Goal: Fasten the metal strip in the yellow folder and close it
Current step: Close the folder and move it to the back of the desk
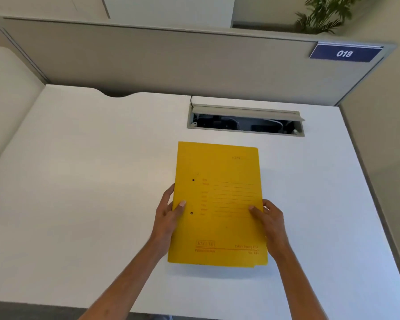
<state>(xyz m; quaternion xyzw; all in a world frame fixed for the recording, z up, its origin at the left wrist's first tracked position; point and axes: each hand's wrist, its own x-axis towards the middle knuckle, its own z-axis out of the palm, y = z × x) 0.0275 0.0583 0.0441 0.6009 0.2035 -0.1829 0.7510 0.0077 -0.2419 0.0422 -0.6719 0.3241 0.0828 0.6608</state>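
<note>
Both hands pinched the closed folder (217,204) by its side edges, left hand (168,218) and right hand (271,220), thumbs on top, apparently lifting its near end to open it.

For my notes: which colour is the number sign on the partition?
Dark blue, white digits "018" on the number sign; head view.
</note>
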